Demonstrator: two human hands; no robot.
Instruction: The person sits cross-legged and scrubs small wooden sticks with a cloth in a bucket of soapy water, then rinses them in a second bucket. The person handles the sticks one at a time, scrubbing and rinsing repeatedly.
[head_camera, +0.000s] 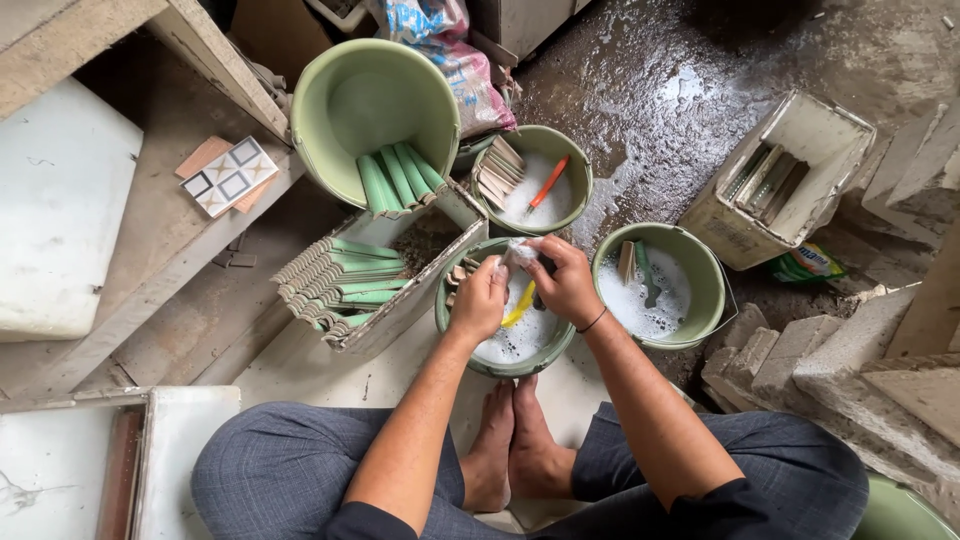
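Head view looks straight down, and both hands are seen over a green bucket (452, 322) of soapy water sitting just past the bare feet (512, 440). A pale strip of tile (517, 254) is gripped between them: the left hand (480, 298) is curled shut around its near-left end, and the right hand (565, 282) is closed over the far-right end, with what looks like a dark brush handle poking down under the fingers, though that bit can't be made out for sure. A yellow brush (519, 306) is left lying in the foam right below the hands.

To the right, a second green bucket (705, 270) is filled with suds and a couple of strips standing in it. Further away, a smaller bucket (578, 170) is packed with tan strips and an orange-handled brush (549, 181). At far left, a big tilted bucket (330, 120) holds green tile strips (398, 178). More green strips (335, 285) are stacked in a box on the left, touching the near bucket. A white crate (735, 235) with strips is parked on the wet floor at right.
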